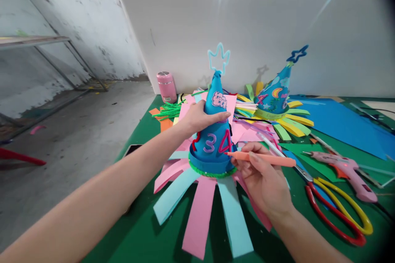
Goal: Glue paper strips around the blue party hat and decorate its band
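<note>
Head view: left fingers [219,117] clasp a blue, pastel-fringed, numbered cone hat [207,128]; right fingers [253,146] grip a pen [279,160].

Your easiest way in is the near left, where green bench [148,240] lies between your left forearm [123,189] and the splayed paper strips [199,218]. Those strips fan out around the cone hat [216,129], so fingers sliding in low from the near side would meet them. On the right, your passage narrows between your right wrist and the scissors [324,220], with the glue gun [345,168] just beyond. At the far side, the white board [197,28] walls you off.
</note>
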{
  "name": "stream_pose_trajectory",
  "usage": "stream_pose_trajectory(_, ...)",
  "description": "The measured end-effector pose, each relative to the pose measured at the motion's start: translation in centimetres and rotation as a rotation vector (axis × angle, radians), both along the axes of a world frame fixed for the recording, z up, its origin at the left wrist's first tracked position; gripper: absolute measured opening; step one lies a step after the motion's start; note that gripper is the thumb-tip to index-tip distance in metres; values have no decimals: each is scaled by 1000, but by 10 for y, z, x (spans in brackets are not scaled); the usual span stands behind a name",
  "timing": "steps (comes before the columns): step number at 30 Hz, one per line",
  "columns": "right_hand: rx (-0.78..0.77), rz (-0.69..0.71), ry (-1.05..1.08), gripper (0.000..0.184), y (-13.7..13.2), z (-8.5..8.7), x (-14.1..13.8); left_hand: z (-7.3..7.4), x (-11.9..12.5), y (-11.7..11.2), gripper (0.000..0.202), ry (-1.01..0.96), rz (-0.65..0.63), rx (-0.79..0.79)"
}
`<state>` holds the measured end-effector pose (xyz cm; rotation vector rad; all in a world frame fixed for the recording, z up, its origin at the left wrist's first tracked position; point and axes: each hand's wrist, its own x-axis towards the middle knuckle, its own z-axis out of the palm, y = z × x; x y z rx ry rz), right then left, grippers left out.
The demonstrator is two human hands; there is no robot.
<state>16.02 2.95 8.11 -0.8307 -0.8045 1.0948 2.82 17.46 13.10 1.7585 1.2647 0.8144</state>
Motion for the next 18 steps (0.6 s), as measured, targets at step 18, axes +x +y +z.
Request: stream_pose_trajectory(18, 198, -159, -633, 9, -5, -14, 3, -5, 29, 5, 66, 90, 1, 23)
